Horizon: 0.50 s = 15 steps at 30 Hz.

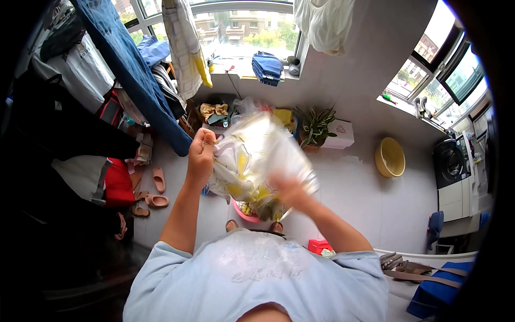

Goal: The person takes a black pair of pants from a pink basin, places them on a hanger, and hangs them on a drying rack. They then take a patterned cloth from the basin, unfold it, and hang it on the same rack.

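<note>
A white cloth (241,161) with a yellow and grey pattern spreads out in front of me, smeared by motion on its right side. At its upper left edge, my left hand (201,155) is closed in a fist and grips it. My right hand (287,188) lies against the cloth's right part; its fingers are too blurred to show whether they hold it. Below the cloth, a pink basin (248,217) stands on the floor just ahead of my feet, with similar yellow-and-white fabric in it. The cloth covers most of the basin.
Jeans (137,70) and a patterned cloth (182,48) hang at the left and by the window. Pink slippers (158,180) lie on the left floor. A potted plant (315,126), white box (340,134) and yellow basin (390,157) stand ahead; a washing machine (450,161) is far right.
</note>
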Tool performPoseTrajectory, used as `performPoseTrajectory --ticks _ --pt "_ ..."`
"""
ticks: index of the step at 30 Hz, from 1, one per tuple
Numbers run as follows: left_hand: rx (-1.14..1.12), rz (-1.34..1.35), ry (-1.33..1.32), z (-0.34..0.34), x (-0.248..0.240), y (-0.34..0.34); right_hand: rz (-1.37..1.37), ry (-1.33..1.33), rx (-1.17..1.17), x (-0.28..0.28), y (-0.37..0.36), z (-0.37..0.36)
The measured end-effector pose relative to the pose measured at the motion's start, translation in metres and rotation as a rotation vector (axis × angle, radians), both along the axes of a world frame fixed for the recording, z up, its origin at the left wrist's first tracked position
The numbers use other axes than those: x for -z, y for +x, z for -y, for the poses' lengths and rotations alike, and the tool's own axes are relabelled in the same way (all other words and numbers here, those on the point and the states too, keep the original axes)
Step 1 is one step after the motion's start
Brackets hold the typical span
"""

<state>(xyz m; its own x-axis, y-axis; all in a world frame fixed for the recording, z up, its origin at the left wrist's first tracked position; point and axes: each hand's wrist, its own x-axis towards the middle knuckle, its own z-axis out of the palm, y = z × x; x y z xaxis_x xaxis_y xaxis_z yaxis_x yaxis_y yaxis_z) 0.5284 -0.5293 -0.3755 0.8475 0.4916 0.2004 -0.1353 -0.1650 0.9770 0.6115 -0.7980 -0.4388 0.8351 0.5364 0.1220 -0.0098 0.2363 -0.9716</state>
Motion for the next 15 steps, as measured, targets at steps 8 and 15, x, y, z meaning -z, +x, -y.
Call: performPoseTrajectory --ticks 8,15 --pt "0.035 0.257 -0.306 -0.004 0.019 0.002 0.338 -0.250 0.300 -0.069 0.006 -0.009" --pt "0.079 0.242 -0.302 -0.009 0.016 -0.002 0.355 -0.270 0.535 -0.070 0.038 0.011"
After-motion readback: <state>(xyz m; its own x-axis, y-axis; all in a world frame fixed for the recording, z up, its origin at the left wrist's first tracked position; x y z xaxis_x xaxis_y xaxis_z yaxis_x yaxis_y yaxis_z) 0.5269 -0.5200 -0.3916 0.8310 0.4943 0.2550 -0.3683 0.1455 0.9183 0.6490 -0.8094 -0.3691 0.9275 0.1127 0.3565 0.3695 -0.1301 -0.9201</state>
